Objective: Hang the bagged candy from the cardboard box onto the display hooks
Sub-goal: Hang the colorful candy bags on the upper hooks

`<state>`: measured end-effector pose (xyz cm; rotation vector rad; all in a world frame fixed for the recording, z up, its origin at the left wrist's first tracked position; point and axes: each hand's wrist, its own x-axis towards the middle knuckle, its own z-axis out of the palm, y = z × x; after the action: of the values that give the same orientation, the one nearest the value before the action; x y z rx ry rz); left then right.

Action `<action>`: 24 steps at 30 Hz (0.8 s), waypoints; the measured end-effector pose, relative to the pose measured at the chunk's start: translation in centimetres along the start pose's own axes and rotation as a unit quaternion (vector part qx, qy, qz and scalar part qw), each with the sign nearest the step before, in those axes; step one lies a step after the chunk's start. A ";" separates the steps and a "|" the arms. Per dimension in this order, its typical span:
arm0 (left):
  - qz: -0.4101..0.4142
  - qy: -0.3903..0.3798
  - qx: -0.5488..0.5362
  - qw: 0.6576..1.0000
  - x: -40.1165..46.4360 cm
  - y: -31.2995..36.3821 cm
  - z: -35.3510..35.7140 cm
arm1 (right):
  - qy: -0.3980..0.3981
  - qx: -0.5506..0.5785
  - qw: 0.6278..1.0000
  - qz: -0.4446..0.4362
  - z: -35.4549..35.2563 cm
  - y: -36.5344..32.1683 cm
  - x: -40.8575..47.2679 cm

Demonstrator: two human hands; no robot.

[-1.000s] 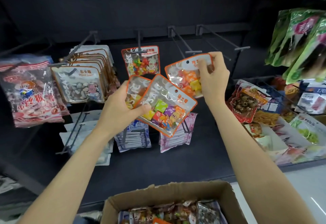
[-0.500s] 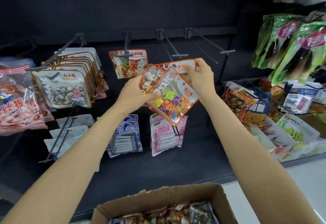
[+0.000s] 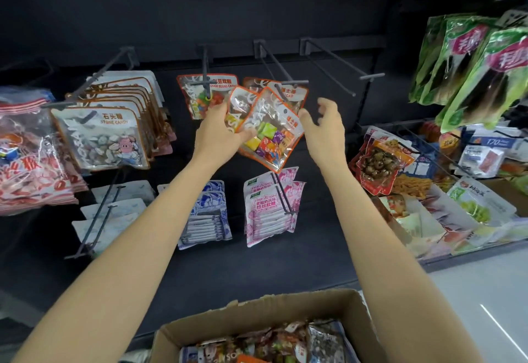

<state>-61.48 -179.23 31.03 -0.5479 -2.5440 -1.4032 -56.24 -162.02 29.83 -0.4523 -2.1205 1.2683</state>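
Your left hand (image 3: 221,134) grips 2 candy bags (image 3: 267,131), fanned, thumb across the lower-left corner of the front one. Your right hand (image 3: 325,131) is empty, fingers loosely spread, just right of the front bag and not touching it. A 3rd bag (image 3: 291,92) of the same kind hangs on the middle hook (image 3: 281,69), directly behind the 2 you hold. More stock sits in the cardboard box (image 3: 257,312) at the bottom edge.

Handling, as I judge it: the bags look light, with thin glossy film that will be slippery and floppy. The wrapped sweets sit low in each bag, so it will swing from the top. The stiffest part is the printed header strip with the hang hole (image 3: 285,111). Pinch there, beside the hole, not over it, so the hook tip can pass. Don't squeeze the clear body; it only crumples.

Change from 1 s ago: your right hand was pinching a bag by its header up near the hook. That bag is now on the hook and the hand has let go and dropped back right. Your left hand has risen closer to the hook with its 2 bags. The view has also shifted up and left.
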 end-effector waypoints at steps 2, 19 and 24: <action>-0.008 -0.010 -0.035 0.999 -1.6 -0.4 0.0 | -0.009 0.047 0.999 0.024 -0.2 1.3 -2.4; 0.017 0.043 0.042 0.998 -4.4 0.5 -0.4 | 0.047 -0.007 0.983 -0.178 -0.3 -0.1 -2.6; 0.008 0.045 0.042 0.998 -3.8 -0.6 -0.1 | 0.037 -0.031 0.981 -0.190 -0.2 -0.4 -2.0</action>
<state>-58.23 -180.42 29.37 -0.4795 -2.5074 -1.2797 -54.63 -163.19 29.54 -0.1071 -2.0638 0.9551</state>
